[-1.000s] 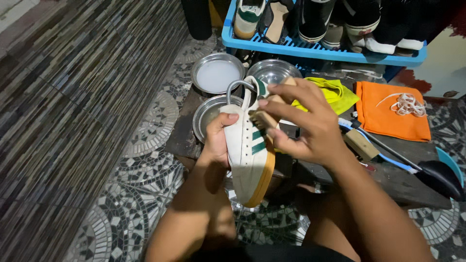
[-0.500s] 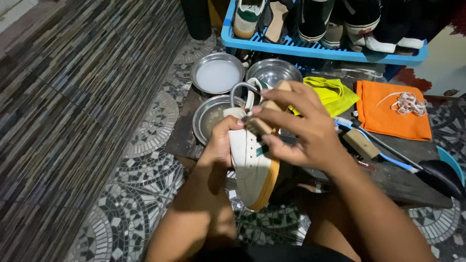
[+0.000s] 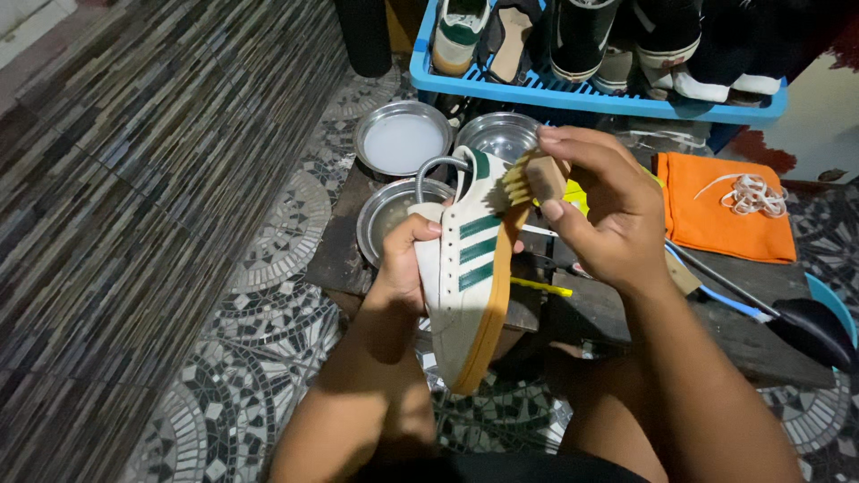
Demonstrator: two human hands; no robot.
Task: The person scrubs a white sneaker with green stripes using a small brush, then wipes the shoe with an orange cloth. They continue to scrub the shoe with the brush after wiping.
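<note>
Over mosaic floor [image 3: 268, 268] w/ steel bowls, my left hand [image 3: 407, 259] fingers grip white sneaker [image 3: 465, 268], right hand [image 3: 604, 215] fingers pinch brush [image 3: 532, 183] on it.

White sneaker [image 3: 465, 268] with three green side stripes and tan gum sole, held on edge off the bench, sole turned right, heel up, toe down. Small wooden brush [image 3: 530, 182], pale bristles pressed against sole edge near the heel.

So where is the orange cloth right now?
In the head view, the orange cloth lies on the dark board at the right, beyond the right hand, with white laces on it.
</note>
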